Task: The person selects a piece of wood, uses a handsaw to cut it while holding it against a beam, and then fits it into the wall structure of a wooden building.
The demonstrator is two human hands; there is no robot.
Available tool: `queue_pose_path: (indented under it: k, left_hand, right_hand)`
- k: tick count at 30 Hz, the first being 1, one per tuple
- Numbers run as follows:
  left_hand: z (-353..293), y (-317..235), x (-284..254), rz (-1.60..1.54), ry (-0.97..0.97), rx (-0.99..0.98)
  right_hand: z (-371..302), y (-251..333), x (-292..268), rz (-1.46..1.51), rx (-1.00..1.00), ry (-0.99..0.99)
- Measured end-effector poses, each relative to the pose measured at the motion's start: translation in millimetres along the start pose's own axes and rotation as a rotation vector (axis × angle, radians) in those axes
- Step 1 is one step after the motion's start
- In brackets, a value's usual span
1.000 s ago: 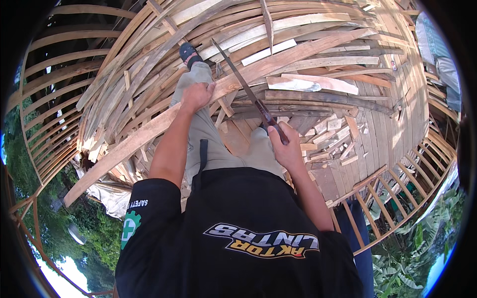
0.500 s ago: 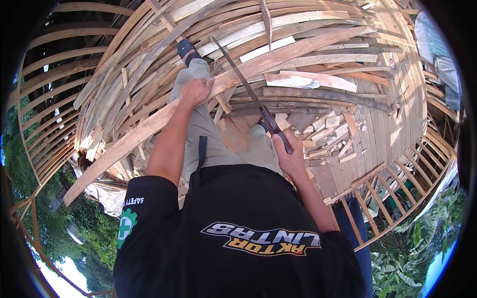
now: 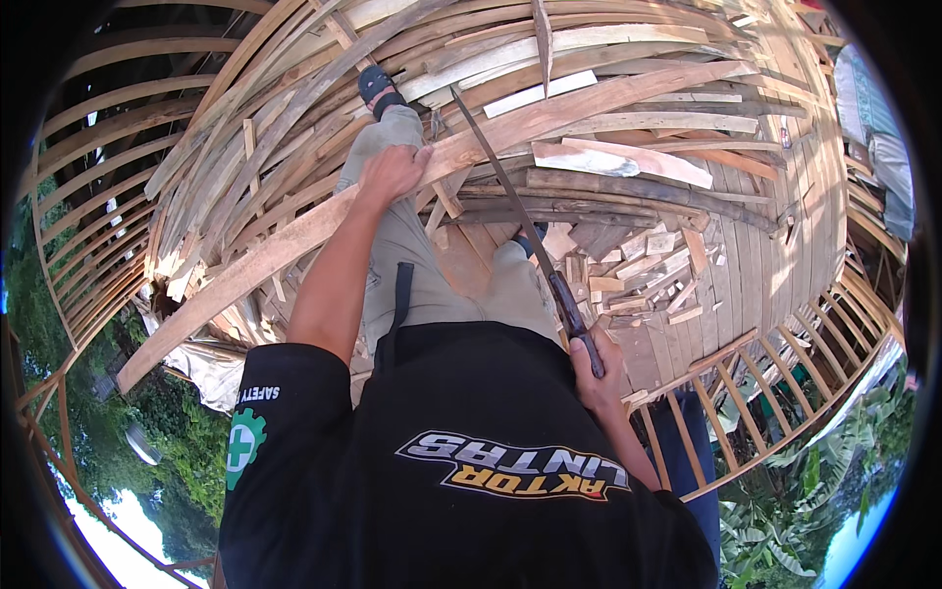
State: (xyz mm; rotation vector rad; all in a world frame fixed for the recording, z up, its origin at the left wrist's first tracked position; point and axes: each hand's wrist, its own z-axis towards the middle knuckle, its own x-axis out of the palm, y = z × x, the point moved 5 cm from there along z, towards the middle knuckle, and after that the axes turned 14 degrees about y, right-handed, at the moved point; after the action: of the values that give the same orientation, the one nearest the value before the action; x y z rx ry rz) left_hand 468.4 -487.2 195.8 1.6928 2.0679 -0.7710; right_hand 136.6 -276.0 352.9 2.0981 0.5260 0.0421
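Note:
A long, pale wooden plank (image 3: pixel 235 278) runs slantwise from the lower left to the upper right. My left hand (image 3: pixel 392 175) is closed over its middle, above my left knee. In my right hand (image 3: pixel 601 365), near my right hip, is a handsaw (image 3: pixel 505 184), gripped by its dark handle. The narrow blade points up and away, crossing the plank to the right of my left hand. Whether the teeth are in the wood, I cannot tell. My left foot, in a dark sandal (image 3: pixel 378 86), rests beyond the plank among the timber.
Stacked wooden strips (image 3: pixel 285 137) lie ahead and to the left. Small offcuts (image 3: pixel 653 267) are scattered by my right foot on the plank floor (image 3: pixel 738 285). Slatted wooden railings (image 3: pixel 775 383) curve along the sides, with plants beyond them.
My right hand has pulled the saw back toward my body and slightly right, so the blade tip sits nearer the plank. My left hand keeps its hold on the plank.

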Motion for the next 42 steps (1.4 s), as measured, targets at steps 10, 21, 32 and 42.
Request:
queue_pose_path:
  k: [10,21,32,42]
  left_hand:
    - [4,-4,-6,-0.049,0.043,0.037]
    - [8,3,-1,-0.062,0.075,0.034]
    - [0,-7,-8,-0.029,0.073,0.030]
    - [-1,-10,-7,-0.005,0.062,0.054]
  right_hand:
    - [90,2,19,0.080,-0.093,-0.050]
    - [141,14,25,0.086,-0.154,-0.092]
    - [132,17,31,0.033,-0.152,-0.112]
    - [86,2,17,0.047,-0.134,-0.090]
